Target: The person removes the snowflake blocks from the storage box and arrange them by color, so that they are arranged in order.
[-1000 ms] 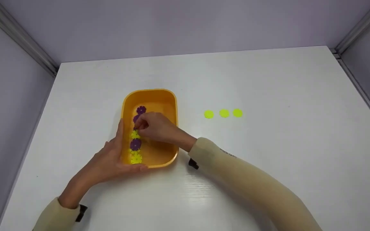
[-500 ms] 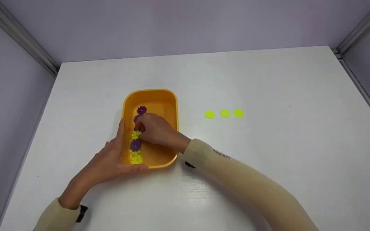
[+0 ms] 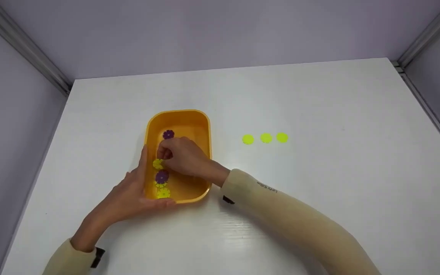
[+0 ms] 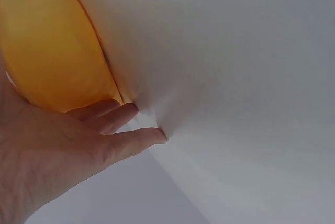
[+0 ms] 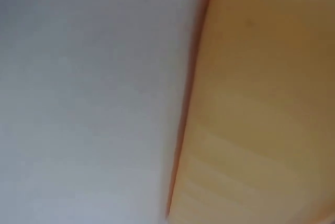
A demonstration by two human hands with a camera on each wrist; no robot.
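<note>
Right now the right hand (image 3: 183,157) is inside the yellow tub (image 3: 204,126), fingers curled down over the row of little flower-shaped pieces on its floor. Its fingertips meet at a piece that is mostly hidden under them; a trace of purple shows there, so it looks like a pinch on a purple flower (image 3: 163,154), though the grip itself is covered by the knuckles. Just below the fingertips, towards the person, lies a yellow flower (image 3: 158,164), touching or nearly touching the thumb. Further that way come another purple flower piece (image 3: 161,177) and a second yellow one (image 3: 163,193) at the near end of the tub. Beyond the fingers, at the far end, one more purple piece (image 3: 168,134) lies alone.

The left hand (image 3: 134,194) steadies the tub from outside: fingers straight along its left wall, thumb lying across the near rim. The left wrist view shows the same, flat fingers (image 4: 123,116) against the orange-yellow wall on the white table (image 3: 319,198). The right wrist view gives only a blur of tub wall and table.

Well off to the right of the working hand, three yellow-green discs (image 3: 266,138) sit in a short line on the table, apart from the tub.

As for progress, I judge the work to be in its early or middle part: several flowers remain in the tub, and none lies outside it.
</note>
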